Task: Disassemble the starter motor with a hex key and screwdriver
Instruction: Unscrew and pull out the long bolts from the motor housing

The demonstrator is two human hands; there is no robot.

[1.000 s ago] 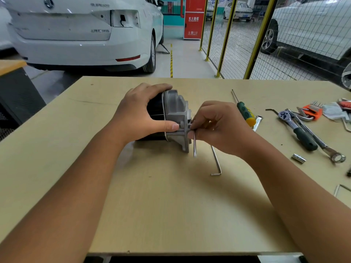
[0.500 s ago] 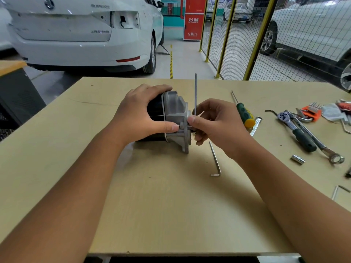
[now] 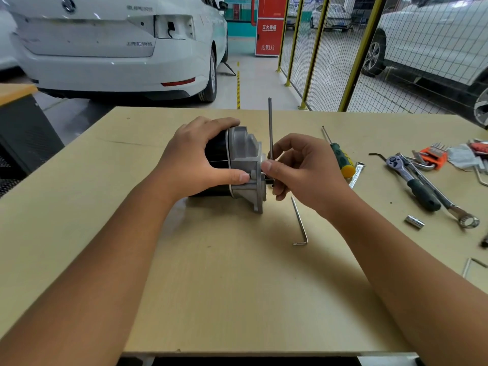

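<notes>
Progress: early by my reading; the starter motor (image 3: pixel 235 167) lies whole on its side on the table (image 3: pixel 237 299), grey end housing joined to the black body, with no loose screws or parts visible around it.
Step in hand: turning a screw in the housing face with the hex key (image 3: pixel 271 128), it seems; the screw itself is hidden behind the fingers.
Left to do: the housing not yet off, and the screwdriver (image 3: pixel 339 154) lies untouched just beyond the right knuckles.
Left hand (image 3: pixel 195 159): fingers curled over the top of the black body, thumb (image 3: pixel 235 177) stretched along the near side with its tip against the housing edge, gripping the motor steady.
Right hand (image 3: pixel 303 170): thumb and curled fingers pinch the bend of the hex key right at the housing face, almost touching the left thumb tip.
Hex key position: long arm standing straight up above the right fingers.
Spare key: a second hex key (image 3: pixel 299 223) lies flat just below the right hand, not touched.
Other tools: ratchet (image 3: pixel 412 178), spanner (image 3: pixel 449 202) and small socket (image 3: pixel 414 221) well to the right of the right hand.
</notes>
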